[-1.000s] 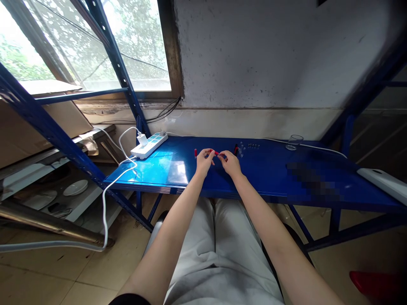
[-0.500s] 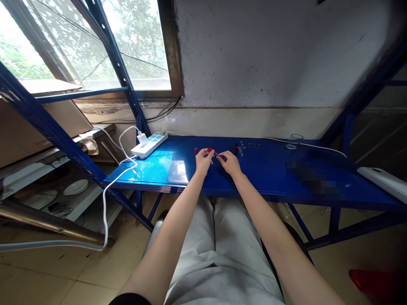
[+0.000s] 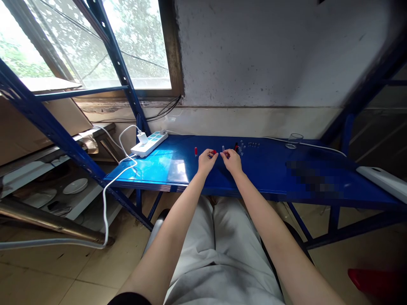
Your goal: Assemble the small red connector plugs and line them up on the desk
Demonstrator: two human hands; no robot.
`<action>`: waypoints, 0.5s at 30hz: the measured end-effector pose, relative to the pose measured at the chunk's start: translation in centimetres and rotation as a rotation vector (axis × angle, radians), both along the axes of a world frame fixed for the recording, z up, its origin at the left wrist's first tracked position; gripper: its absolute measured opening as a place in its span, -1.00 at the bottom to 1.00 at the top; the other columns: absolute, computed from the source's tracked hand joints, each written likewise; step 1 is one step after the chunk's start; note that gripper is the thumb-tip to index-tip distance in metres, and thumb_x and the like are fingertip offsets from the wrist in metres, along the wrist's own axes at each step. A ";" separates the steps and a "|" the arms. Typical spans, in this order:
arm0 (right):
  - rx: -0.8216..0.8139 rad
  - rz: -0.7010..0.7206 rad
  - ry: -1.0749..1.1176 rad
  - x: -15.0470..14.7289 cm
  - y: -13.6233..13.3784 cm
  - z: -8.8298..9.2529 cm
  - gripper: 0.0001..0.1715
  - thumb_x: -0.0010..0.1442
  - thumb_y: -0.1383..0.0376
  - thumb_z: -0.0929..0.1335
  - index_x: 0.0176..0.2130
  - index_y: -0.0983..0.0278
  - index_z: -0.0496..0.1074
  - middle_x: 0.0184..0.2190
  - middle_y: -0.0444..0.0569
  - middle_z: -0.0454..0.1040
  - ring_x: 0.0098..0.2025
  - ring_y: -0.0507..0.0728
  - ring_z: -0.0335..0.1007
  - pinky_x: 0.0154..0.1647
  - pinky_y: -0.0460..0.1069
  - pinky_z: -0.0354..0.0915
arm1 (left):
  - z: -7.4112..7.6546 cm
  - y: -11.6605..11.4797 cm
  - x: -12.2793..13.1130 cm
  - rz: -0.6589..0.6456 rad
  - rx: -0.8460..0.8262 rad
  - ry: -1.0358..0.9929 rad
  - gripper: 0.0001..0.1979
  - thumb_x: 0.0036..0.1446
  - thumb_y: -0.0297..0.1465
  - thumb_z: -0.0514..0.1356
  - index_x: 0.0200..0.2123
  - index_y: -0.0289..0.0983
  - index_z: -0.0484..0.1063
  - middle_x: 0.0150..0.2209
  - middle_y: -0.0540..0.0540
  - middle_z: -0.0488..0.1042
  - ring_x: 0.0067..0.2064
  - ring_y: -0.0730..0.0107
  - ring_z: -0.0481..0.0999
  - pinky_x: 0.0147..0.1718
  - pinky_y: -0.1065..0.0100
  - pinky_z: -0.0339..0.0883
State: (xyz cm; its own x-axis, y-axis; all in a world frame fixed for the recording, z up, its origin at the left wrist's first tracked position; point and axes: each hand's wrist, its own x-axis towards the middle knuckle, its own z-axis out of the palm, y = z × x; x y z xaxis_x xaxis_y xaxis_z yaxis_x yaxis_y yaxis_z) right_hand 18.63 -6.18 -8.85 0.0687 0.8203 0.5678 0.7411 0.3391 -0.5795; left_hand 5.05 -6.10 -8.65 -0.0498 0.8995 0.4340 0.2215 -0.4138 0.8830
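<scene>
My left hand [image 3: 206, 162] is closed in a pinch on a small red cylindrical piece [image 3: 214, 151]. Close by on its right, my right hand [image 3: 232, 162] pinches a small clear tube [image 3: 223, 148] that points upward. A narrow gap separates the two hands' fingertips. On the blue tabletop left of my left hand lies another small red piece [image 3: 196, 151] with a paler end. Just beyond my right hand are small red and dark pieces [image 3: 236, 147], partly hidden, and a cluster of several clear pieces [image 3: 242, 147]. Several tiny shiny bits [image 3: 253, 145] lie in a row farther right.
A white power strip [image 3: 149, 144] with a plugged-in adapter sits at the table's left end, its cable hanging over the edge. Toward the back right stands a clear glass [image 3: 294, 141]. A blurred dark patch [image 3: 313, 180] and a white object [image 3: 383, 182] are at the right.
My hands have moved slightly apart. The red piece and the clear tube, close together between my fingertips before, are now separate, one in each hand. The tube has turned upward.
</scene>
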 end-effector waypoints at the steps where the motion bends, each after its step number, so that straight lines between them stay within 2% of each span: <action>1: -0.017 -0.001 -0.001 0.0 0.0 -0.1 -0.72 0.16 0.13 0.22 -0.37 0.27 0.37 -0.43 -0.04 0.36 -0.43 0.06 0.24 -0.44 -0.07 0.12 | -0.1 0.0 0.0 0.008 0.016 0.037 -0.77 -0.02 -0.26 0.21 -0.33 -0.29 0.40 -0.49 -0.01 0.42 -0.53 0.55 0.35 -0.53 0.48 0.23; 5: -0.075 -0.002 0.004 0.2 0.3 -0.3 -0.75 0.13 0.14 0.24 -0.36 0.25 0.38 -0.44 -0.05 0.41 -0.43 0.08 0.27 -0.45 -0.06 0.12 | -0.4 0.2 0.0 0.064 0.041 0.098 -0.81 -0.01 -0.29 0.20 -0.35 -0.28 0.40 -0.50 -0.01 0.41 -0.50 0.53 0.35 -0.48 0.46 0.23; 9: -0.036 -0.016 0.046 0.1 0.3 -0.4 -0.75 0.12 0.16 0.24 -0.33 0.27 0.39 -0.42 -0.02 0.44 -0.40 0.10 0.32 -0.40 -0.05 0.18 | -0.4 0.3 -0.1 0.094 0.057 0.108 -0.83 -0.01 -0.30 0.20 -0.36 -0.28 0.40 -0.51 0.00 0.39 -0.51 0.53 0.32 -0.49 0.46 0.21; 12: -0.020 -0.017 0.086 0.0 0.1 -0.1 -0.75 0.11 0.19 0.25 -0.30 0.28 0.41 -0.41 -0.01 0.46 -0.37 0.10 0.34 -0.36 -0.04 0.22 | -0.1 0.1 -0.1 0.093 0.060 0.099 -0.82 -0.01 -0.29 0.19 -0.36 -0.28 0.40 -0.49 0.00 0.40 -0.50 0.53 0.31 -0.49 0.46 0.21; 15: -0.088 -0.021 0.111 0.6 -0.3 0.5 -0.75 0.09 0.22 0.27 -0.26 0.28 0.42 -0.38 -0.02 0.47 -0.38 0.08 0.36 -0.37 -0.05 0.24 | 0.1 -0.2 -0.1 0.089 0.052 0.107 -0.82 -0.01 -0.29 0.19 -0.35 -0.28 0.41 -0.46 -0.02 0.42 -0.50 0.53 0.32 -0.50 0.46 0.21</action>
